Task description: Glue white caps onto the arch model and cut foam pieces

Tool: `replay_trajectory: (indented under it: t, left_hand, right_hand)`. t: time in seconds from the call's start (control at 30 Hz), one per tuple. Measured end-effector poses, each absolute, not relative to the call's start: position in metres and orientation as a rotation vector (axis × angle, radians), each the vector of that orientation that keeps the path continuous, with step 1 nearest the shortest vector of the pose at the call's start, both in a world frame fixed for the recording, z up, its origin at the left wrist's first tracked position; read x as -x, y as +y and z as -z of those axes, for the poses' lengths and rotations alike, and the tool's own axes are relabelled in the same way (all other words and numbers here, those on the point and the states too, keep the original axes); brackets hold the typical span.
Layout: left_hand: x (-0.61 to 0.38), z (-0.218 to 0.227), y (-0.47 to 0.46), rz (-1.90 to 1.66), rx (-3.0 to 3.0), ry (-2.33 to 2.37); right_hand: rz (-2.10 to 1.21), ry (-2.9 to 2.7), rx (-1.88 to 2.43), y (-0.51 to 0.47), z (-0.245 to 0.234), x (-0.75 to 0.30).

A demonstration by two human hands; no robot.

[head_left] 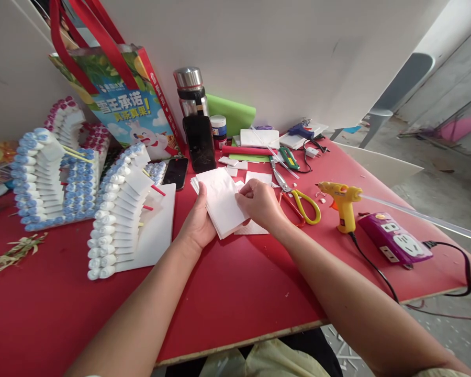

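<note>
My left hand (pixel 198 222) cups a stack of white foam sheets (pixel 220 201) from underneath, fingers wrapped round its left edge. My right hand (pixel 261 203) pinches the right edge of the same stack, fingers curled closed. The stack is tilted, held just above the red table (pixel 239 293). More white pieces (pixel 255 177) lie flat on the table behind and under my right hand.
Yellow-handled scissors (pixel 300 201), a yellow glue gun (pixel 341 201) and a purple power strip (pixel 394 238) lie to the right. Stepped white and blue craft models (pixel 118 214) stand at the left. A bag (pixel 129 104), flask (pixel 190 91) and phones (pixel 199 141) line the wall.
</note>
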State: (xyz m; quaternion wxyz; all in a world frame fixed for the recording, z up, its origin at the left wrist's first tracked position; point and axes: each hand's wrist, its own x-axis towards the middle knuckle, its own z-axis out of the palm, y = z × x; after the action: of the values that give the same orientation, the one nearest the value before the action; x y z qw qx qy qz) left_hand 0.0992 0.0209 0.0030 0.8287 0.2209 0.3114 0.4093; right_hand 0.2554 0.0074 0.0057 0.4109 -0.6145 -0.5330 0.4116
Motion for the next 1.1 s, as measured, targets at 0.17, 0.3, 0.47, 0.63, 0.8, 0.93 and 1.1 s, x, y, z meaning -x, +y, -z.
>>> replay_trajectory:
  t: [0.17, 0.3, 0.47, 0.63, 0.8, 0.93, 1.1]
  left_hand:
    - [-0.1, -0.002, 0.021, -0.875, -0.449, 0.731]
    - [-0.099, 0.005, 0.024, -0.875, -0.451, 0.767]
    - [-0.094, 0.009, 0.03, -1.036, -0.377, 0.851]
    - [-0.088, 0.006, 0.037, -1.269, -0.38, 0.814]
    - [-0.084, 0.008, 0.039, -1.307, -0.377, 0.753]
    - [-0.083, 0.009, 0.04, -1.288, -0.371, 0.722]
    - [-0.082, 0.008, 0.04, -1.286, -0.357, 0.724]
  right_hand:
    - [-0.996, -1.394, 1.56, 0.008, -0.004, -0.254]
    - [-0.945, -1.474, 1.564, 0.007, -0.007, -0.254]
    - [-0.826, -1.483, 1.56, 0.011, -0.017, -0.275]
    - [-0.468, -1.456, 1.674, 0.024, -0.011, -0.314]
    - [-0.577, -1.661, 1.735, 0.029, -0.008, -0.323]
    - [-0.914, -1.998, 1.557, 0.019, -0.022, -0.322]
    - [-1.005, -2.404, 1.514, 0.003, -0.037, -0.314]
